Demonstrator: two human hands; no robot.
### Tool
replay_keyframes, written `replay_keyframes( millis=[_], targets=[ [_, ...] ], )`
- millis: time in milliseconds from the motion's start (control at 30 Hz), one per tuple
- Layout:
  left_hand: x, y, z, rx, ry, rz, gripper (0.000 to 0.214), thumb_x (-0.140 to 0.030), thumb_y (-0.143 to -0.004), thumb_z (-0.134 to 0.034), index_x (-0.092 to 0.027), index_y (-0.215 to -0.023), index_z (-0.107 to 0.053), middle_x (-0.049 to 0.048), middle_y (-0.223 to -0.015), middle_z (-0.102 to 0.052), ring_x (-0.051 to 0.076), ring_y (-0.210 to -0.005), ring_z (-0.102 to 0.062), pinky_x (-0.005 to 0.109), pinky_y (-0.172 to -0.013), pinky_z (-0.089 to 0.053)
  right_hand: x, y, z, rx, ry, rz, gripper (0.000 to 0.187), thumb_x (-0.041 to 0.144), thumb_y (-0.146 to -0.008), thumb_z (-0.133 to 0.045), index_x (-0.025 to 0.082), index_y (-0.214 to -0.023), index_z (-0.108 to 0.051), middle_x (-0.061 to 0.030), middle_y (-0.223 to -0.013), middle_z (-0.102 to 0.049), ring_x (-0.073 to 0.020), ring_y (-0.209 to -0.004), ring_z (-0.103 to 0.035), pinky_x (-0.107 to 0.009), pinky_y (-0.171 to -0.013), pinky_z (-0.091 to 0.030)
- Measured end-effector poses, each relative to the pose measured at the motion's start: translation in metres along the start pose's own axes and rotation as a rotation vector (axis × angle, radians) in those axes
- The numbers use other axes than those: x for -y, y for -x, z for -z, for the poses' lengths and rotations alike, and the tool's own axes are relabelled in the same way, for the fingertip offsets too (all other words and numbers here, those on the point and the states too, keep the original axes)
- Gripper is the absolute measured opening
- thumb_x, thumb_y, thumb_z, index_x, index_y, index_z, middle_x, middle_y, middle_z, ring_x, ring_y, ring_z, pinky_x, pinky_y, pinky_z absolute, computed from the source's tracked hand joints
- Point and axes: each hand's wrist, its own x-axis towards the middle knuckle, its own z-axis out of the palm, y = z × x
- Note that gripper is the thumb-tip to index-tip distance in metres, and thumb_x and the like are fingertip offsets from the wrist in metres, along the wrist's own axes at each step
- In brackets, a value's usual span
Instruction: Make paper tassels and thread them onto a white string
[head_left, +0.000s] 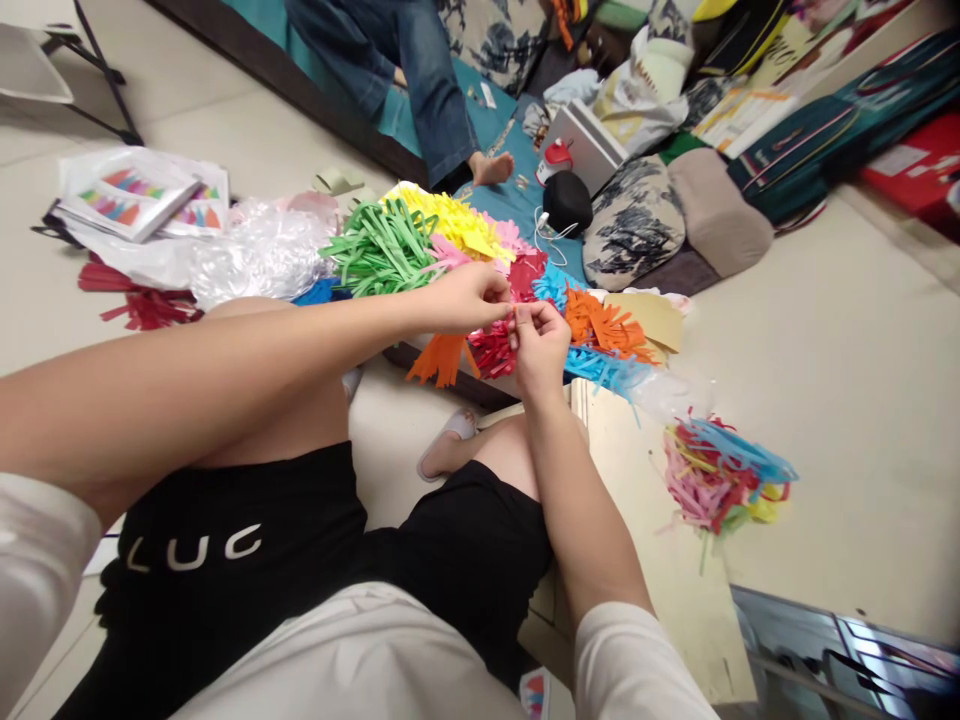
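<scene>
My left hand (476, 298) and my right hand (541, 345) meet fingertip to fingertip above the paper fringes, each closed in a pinch. A small reddish bit shows where the fingertips come together; I cannot make out what it is. Just below them is a shiny red tassel (493, 350), partly hidden by my hands. An orange tassel (441, 358) hangs over the mattress edge under my left wrist. Behind my hands lie green fringe (384, 248), yellow fringe (457, 222) and pink strips. Orange fringe (609, 325) and blue fringe (604, 366) are to the right.
White fringe (251, 250) and printed packets (135, 195) lie at the left. Mixed paper strips (720, 475) rest on the pale wooden surface (645, 520) at right. Another person's jeans-clad leg (435, 90) is on the teal mattress, near a black round case (568, 203) and cushions (634, 220).
</scene>
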Motion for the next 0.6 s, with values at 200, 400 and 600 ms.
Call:
replay_keyframes(
  millis=[200, 400, 600],
  targets=[
    [0.011, -0.002, 0.001, 0.002, 0.009, -0.024, 0.027, -0.030, -0.100, -0.078, -0.017, -0.077, -0.070, 0.0006, -0.070, -0.071, 0.014, -0.067, -0.058, 0.029, -0.071, -0.042, 0.000, 0.000, 0.002, 0.012, 0.018, 0.026, 0.064, 0.083, -0.085, -0.094, 0.022, -0.085, -0.073, 0.0017, -0.074, -0.070, -0.0091, -0.056, -0.051, -0.025, -0.056, -0.045],
    [0.015, -0.003, -0.002, -0.037, 0.151, 0.007, 0.015, -0.023, -0.099, -0.084, -0.018, -0.094, -0.070, 0.0014, -0.078, -0.077, 0.015, -0.066, -0.069, 0.028, -0.072, -0.050, -0.001, -0.002, 0.001, 0.004, -0.078, 0.002, 0.064, 0.077, -0.078, -0.101, 0.022, -0.105, -0.081, -0.0012, -0.087, -0.080, -0.0088, -0.057, -0.053, -0.026, -0.055, -0.049],
    [0.017, -0.002, -0.005, -0.069, 0.200, -0.041, 0.024, -0.022, -0.098, -0.086, -0.020, -0.097, -0.062, 0.0002, -0.079, -0.077, 0.014, -0.069, -0.072, 0.025, -0.073, -0.051, 0.001, -0.002, 0.003, 0.026, -0.137, -0.055, 0.069, 0.077, -0.072, -0.105, 0.023, -0.102, -0.074, 0.0002, -0.088, -0.078, -0.0076, -0.057, -0.052, -0.025, -0.055, -0.049]
  ],
)
